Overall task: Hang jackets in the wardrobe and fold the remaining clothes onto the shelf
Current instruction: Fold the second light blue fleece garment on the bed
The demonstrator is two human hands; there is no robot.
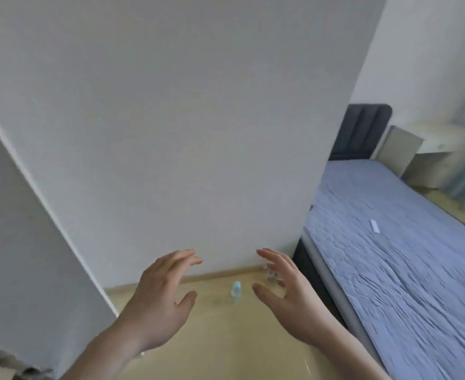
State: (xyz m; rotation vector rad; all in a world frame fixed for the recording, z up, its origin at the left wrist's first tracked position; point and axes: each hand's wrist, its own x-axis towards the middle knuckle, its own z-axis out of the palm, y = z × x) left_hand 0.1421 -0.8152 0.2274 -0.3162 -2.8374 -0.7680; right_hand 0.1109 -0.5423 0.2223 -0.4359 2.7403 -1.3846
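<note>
Both hands, left hand (160, 292) and right hand (283, 292), hover spread and empty above the floor (226, 338) beside the bed (390, 256), probably free for clothes.

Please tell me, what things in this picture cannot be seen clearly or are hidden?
- Head view: no jackets, clothes or shelf in frame.
- Small bottle on the floor: too blurred to read.
- Object behind the right hand: fingers cover it.
- White item on the bed: too small to identify.
- Left hand: empty.
</note>
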